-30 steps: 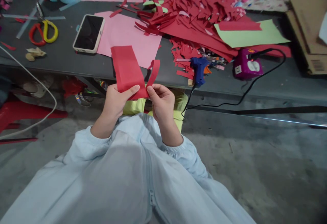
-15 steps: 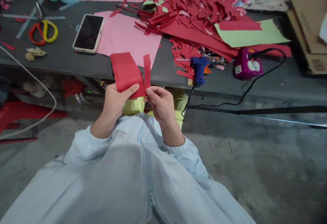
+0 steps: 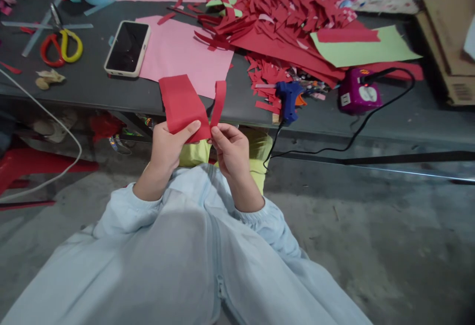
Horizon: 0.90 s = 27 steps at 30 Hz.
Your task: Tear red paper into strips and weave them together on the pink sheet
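My left hand (image 3: 166, 147) grips a wide piece of red paper (image 3: 183, 102), its thumb lying on top near the lower right corner. Close beside it, my right hand (image 3: 232, 149) pinches the lower end of a narrow red paper strip (image 3: 218, 100) between thumb and fingers. The strip stands up with its top curled over, leaning away from the wide piece. At their lower ends the two papers lie close together; whether they are joined there I cannot tell. Beyond them a pink sheet (image 3: 185, 53) lies on the dark table (image 3: 89, 85).
A phone (image 3: 128, 48) and scissors (image 3: 61, 48) lie to the left. A heap of red paper strips (image 3: 274, 13) covers the back. A blue glue gun (image 3: 287, 100) and a purple power block (image 3: 359, 91) with a black cable are on the right.
The narrow strip's top has swung a little to the right and bent over. My right hand has shifted slightly left, and the wide paper has barely moved.
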Available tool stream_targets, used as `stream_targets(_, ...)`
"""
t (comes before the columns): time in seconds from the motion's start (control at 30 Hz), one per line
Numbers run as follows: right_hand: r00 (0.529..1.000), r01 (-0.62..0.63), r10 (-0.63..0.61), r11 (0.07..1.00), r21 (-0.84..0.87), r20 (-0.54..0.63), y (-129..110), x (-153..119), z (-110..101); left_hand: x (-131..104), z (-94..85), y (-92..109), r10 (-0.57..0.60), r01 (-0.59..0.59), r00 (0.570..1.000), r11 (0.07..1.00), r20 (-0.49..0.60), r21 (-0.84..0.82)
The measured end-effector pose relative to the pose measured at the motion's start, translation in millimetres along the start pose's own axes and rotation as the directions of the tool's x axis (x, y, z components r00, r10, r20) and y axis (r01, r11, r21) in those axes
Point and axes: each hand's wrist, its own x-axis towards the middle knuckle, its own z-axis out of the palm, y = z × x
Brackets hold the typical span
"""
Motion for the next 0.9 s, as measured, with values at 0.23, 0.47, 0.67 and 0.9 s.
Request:
stream_targets(0.23, 0.999, -0.022, 0.024, 0.998, -0.055, 0.036, -2.3, 0.3, -3.9, 2.4, -1.9, -0.5, 0.018, -0.017, 0.999, 0.999, -0.028, 0.028)
stream_targets(0.47, 0.993, -0.067, 0.073, 0.996, -0.066, 0.095, -5.9, 0.4, -6.0, 4.3, -3.5, -1.7, 0.008, -0.008, 1.000, 1.000, -0.012, 0.005)
stream_targets(0.67, 0.999, -0.009, 0.012, 0.997, -0.081, 0.047, 0.4, 2.6, -3.6, 4.1, -2.4, -4.1, 0.026, -0.024, 0.999, 0.998, -0.038, 0.050)
stream_targets(0.9, 1.000, 0.026, -0.026, 0.998, -0.049, -0.004, 2.7, 6.2, -4.5, 8.9, -1.4, 1.1, 0.007, -0.006, 0.997, 1.000, -0.076, 0.020)
